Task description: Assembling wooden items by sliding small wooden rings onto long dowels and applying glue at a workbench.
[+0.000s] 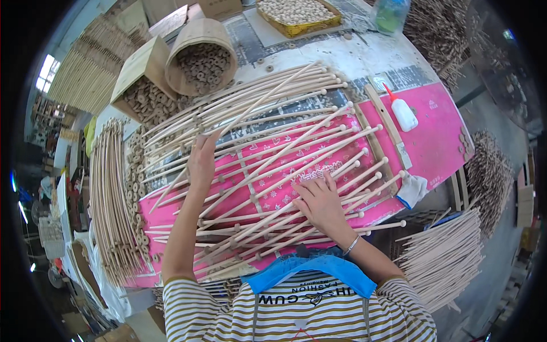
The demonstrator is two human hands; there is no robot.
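Note:
Thin pale wooden sticks with round knobs (285, 151) lie in a loose, criss-crossed layer before me. Many carry a small brown wooden ring along the shaft. My left hand (202, 162) is closed at the left part of the layer, around one stick (268, 97) that slants up to the far right; its fingertips are partly hidden. My right hand (322, 204) lies palm down over the near sticks, fingers spread and touching them. Beneath everything is a pink patterned sheet (436, 122).
A wooden tub (219, 40) and a wooden box (128, 85) hold brown rings at the back left. More sticks (108, 199) stand in a row at left. A yellow tray (313, 28) holds pale knobs. A red-tipped white bottle (404, 114) lies right, beyond wooden strips (390, 131).

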